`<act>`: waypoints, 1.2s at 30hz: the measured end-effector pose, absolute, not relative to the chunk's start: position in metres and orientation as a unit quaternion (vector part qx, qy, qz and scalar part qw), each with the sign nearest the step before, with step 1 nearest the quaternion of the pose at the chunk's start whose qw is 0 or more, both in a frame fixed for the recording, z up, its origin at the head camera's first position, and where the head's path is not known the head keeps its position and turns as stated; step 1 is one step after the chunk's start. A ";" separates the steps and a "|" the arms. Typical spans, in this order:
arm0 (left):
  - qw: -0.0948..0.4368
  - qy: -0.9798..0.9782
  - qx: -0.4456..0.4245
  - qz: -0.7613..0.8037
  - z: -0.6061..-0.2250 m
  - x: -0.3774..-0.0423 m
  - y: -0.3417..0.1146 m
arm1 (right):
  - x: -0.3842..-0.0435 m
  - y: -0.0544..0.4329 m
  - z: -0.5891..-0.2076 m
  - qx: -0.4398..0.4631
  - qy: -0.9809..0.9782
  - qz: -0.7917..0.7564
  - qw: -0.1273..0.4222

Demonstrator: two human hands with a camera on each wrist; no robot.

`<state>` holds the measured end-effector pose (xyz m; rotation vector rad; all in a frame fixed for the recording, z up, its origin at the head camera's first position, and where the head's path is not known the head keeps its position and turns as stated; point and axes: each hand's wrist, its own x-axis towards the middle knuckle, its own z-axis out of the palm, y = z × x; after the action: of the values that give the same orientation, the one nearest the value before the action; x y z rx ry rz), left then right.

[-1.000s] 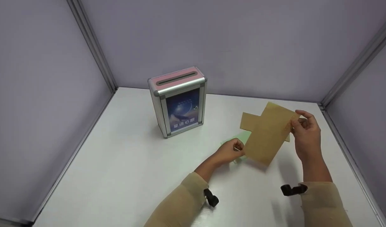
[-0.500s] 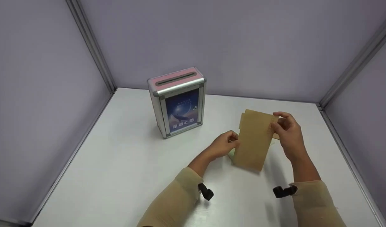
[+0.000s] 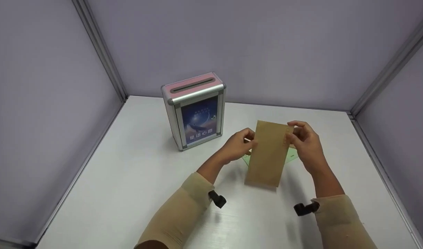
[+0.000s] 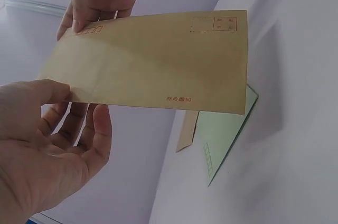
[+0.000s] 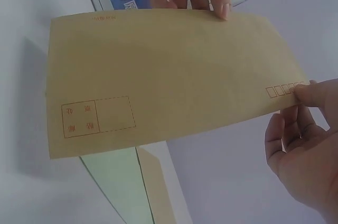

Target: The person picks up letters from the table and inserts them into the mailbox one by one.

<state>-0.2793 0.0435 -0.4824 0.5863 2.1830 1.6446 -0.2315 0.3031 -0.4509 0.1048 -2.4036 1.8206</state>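
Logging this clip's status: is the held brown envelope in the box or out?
Out: left hand and right hand pinch the brown envelope, apart from the box.

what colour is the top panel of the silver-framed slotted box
Pink top panel, clearest in the head view.

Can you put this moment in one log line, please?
left hand: pinches brown envelope; right hand: pinches same envelope; green envelope: lies on table; slotted box: stands upright

The brown envelope (image 3: 268, 154) has shifted left and swung straighter.
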 end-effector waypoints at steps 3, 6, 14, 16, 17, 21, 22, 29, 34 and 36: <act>0.175 0.771 0.210 0.575 -0.478 -0.280 0.037 | -0.232 0.301 -0.449 0.043 -0.799 0.596 0.057; 0.175 0.772 0.213 0.573 -0.473 -0.281 0.031 | -0.233 0.299 -0.448 0.054 -0.804 0.589 0.060; 0.172 0.776 0.224 0.564 -0.464 -0.279 0.019 | -0.234 0.293 -0.443 0.064 -0.808 0.583 0.052; 0.168 0.776 0.224 0.565 -0.463 -0.279 0.016 | -0.235 0.292 -0.442 0.060 -0.814 0.576 0.046; 0.165 0.775 0.224 0.567 -0.462 -0.278 0.014 | -0.235 0.290 -0.442 0.057 -0.817 0.572 0.043; 0.155 0.773 0.220 0.575 -0.457 -0.276 0.006 | -0.238 0.286 -0.442 0.051 -0.824 0.564 0.016; 0.153 0.772 0.220 0.577 -0.455 -0.275 0.004 | -0.239 0.285 -0.442 0.052 -0.825 0.563 0.009; 0.150 0.762 0.228 0.587 -0.446 -0.274 -0.009 | -0.241 0.278 -0.445 0.061 -0.837 0.544 -0.004; 0.151 0.758 0.233 0.591 -0.439 -0.271 -0.019 | -0.241 0.269 -0.439 0.065 -0.843 0.534 -0.008; 0.152 0.755 0.232 0.594 -0.434 -0.270 -0.023 | -0.241 0.266 -0.435 0.074 -0.841 0.537 -0.008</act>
<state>-0.2698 -0.0230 -0.4340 0.6653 2.1680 1.7035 -0.2409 0.2658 -0.4353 0.2323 -2.6540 1.6941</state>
